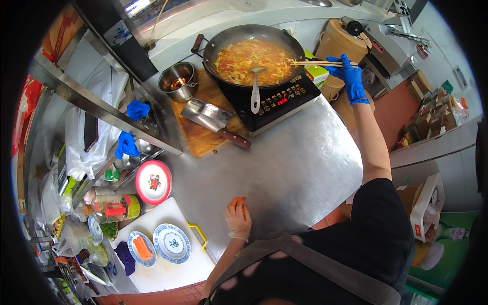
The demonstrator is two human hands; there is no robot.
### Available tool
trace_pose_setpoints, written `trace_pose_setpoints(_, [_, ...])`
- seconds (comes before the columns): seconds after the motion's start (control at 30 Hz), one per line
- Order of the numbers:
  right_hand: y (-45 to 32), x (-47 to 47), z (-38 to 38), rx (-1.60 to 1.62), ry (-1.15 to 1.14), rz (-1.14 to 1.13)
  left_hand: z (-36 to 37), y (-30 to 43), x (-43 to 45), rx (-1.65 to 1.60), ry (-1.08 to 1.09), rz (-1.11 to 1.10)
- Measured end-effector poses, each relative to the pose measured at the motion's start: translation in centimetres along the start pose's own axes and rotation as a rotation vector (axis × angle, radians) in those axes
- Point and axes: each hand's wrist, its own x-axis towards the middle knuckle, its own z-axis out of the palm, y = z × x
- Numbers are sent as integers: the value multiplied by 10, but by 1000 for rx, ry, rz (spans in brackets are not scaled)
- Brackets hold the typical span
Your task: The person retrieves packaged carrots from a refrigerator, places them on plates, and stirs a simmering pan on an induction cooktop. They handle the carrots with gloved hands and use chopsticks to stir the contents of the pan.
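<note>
My right hand (349,74), in a blue glove, holds a pair of wooden chopsticks (310,63) whose tips reach the right side of the wok (209,57). Bubbly orange-red soup (248,55) with egg-like and red pieces fills the wok, which stands on a black induction cooker (274,101). A metal ladle (255,95) rests in the soup, its handle over the near rim. My left hand (238,219), in a clear glove with orange-stained fingertips, hovers over or rests near the steel table's (263,171) front edge; it holds nothing visible, its fingers loosely bent together.
A cleaver (206,114) lies on a wooden board (188,133) beside a steel pot (176,74) of dark liquid. At lower left, a white cutting board (183,276) bears a patterned bowl (171,243) and a dish (131,244) of orange strips. A red-rimmed plate (169,182) and shelf are left.
</note>
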Motion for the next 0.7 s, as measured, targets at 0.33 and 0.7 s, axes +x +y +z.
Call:
trace_pose_setpoints(0.33, [1,-6,-22,242,-83,41,2,-2,-3,30,9,17])
trace_pose_setpoints(0.7, [-12,-34,-6,366,-107,81,0,0,-1,53,8,16])
